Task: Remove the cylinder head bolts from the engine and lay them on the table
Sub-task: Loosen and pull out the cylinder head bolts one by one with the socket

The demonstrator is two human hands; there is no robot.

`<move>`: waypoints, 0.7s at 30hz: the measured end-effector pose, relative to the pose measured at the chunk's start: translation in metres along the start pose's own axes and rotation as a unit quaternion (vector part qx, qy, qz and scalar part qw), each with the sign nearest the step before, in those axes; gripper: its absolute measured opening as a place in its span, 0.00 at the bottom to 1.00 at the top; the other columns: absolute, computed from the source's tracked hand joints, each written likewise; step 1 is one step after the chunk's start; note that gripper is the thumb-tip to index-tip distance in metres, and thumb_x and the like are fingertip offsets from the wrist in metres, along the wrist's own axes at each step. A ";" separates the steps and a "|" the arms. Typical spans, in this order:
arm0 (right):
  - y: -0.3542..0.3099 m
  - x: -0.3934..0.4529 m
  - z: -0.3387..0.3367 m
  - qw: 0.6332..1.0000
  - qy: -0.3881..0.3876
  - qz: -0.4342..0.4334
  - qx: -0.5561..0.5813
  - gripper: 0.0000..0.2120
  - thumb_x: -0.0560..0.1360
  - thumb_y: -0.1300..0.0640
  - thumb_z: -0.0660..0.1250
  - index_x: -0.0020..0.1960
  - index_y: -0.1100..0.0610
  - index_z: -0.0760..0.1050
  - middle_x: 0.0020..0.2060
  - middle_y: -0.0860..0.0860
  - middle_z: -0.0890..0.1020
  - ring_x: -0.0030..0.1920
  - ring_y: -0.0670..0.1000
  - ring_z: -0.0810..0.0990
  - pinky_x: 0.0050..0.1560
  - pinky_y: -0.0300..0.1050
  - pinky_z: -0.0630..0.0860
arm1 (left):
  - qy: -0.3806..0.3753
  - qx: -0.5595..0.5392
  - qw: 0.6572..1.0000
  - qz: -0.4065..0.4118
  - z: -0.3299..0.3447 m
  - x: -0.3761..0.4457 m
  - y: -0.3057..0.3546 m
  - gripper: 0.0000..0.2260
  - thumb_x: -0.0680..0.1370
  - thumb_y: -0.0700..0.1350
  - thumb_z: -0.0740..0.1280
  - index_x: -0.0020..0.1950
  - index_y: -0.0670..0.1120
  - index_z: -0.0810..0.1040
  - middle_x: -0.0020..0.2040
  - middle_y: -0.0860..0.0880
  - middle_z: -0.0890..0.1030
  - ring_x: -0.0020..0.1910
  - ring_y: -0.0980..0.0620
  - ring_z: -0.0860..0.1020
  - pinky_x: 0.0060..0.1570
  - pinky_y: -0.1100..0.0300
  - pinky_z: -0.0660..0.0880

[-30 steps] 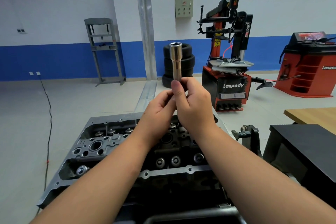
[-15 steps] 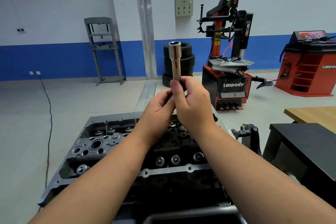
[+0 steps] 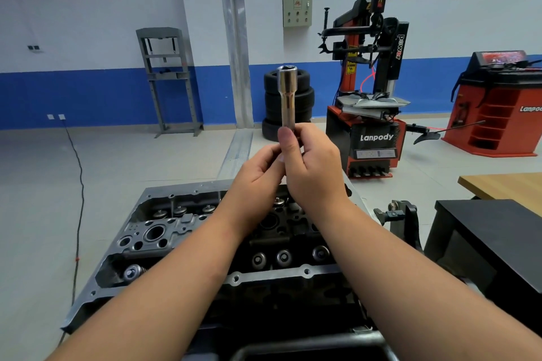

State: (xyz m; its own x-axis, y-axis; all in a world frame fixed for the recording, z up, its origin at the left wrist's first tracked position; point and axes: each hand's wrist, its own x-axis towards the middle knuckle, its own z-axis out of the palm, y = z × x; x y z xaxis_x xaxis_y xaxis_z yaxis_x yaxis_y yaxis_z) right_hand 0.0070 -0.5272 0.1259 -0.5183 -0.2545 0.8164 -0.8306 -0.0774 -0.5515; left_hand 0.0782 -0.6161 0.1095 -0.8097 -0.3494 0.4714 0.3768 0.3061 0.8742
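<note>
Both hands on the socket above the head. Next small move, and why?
Probably lower the deep socket toward the cylinder head: right hand and left hand hold it upright in mid-air, well above the engine; no driver is visibly attached.

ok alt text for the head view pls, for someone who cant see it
Both hands, the left hand and the right hand, hold a long chrome socket upright above an open cylinder head. Behind, on the workshop floor, stand a tyre changer and stacked tyres.
</note>
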 end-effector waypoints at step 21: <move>-0.003 -0.001 -0.001 1.000 -0.011 0.001 0.022 0.11 0.80 0.47 0.62 0.50 0.54 0.76 0.39 0.43 0.77 0.42 0.45 0.77 0.43 0.36 0.71 | 0.008 0.038 0.999 0.013 -0.001 0.000 0.000 0.07 0.84 0.52 0.66 0.60 0.55 0.81 0.51 0.56 0.87 0.51 0.56 0.85 0.47 0.60 0.82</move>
State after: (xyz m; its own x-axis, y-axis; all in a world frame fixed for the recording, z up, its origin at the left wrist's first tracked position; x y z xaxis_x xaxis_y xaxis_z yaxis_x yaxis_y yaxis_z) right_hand 0.0096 -0.5262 0.1271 -0.5144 -0.2750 0.8123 -0.8201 -0.1191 -0.5597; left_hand 0.0789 -0.6173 0.1098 -0.7921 -0.3544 0.4969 0.3626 0.3817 0.8502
